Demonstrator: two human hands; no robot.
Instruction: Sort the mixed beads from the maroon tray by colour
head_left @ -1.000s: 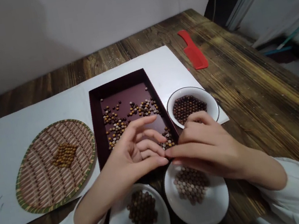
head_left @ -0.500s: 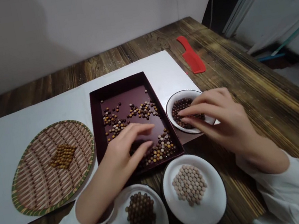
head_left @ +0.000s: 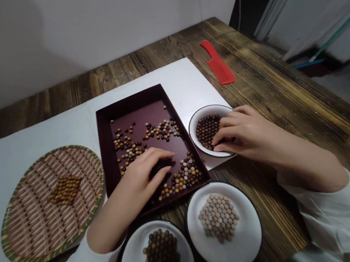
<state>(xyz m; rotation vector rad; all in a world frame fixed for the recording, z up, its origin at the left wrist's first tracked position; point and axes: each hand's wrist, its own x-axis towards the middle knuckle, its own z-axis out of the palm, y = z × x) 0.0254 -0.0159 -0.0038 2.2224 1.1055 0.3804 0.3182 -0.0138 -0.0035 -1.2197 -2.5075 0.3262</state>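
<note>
A dark maroon tray [head_left: 104, 130] lies on white paper and holds several loose mixed beads [head_left: 161, 129]. My left hand [head_left: 145, 172] rests inside it with fingers curled down onto the beads near its front. My right hand [head_left: 246, 134] reaches over a white bowl [head_left: 194, 123] of dark brown beads, fingertips pinched together at the bowl's right side; what they hold is too small to make out. Two white bowls stand in front of the tray: one with brown beads [head_left: 161, 253], one with pale beads [head_left: 218, 217].
A woven round basket [head_left: 24, 220] with a patch of tan beads lies at the left on the white paper sheet [head_left: 27, 139]. A red comb [head_left: 217, 62] lies on the wooden table [head_left: 291, 101] at the back right. The table's right edge drops to the floor.
My right hand left the pale-bead bowl, went right and back to the dark-bead bowl and lowered onto it. My left hand flattened down into the tray. The view shifted slightly.
</note>
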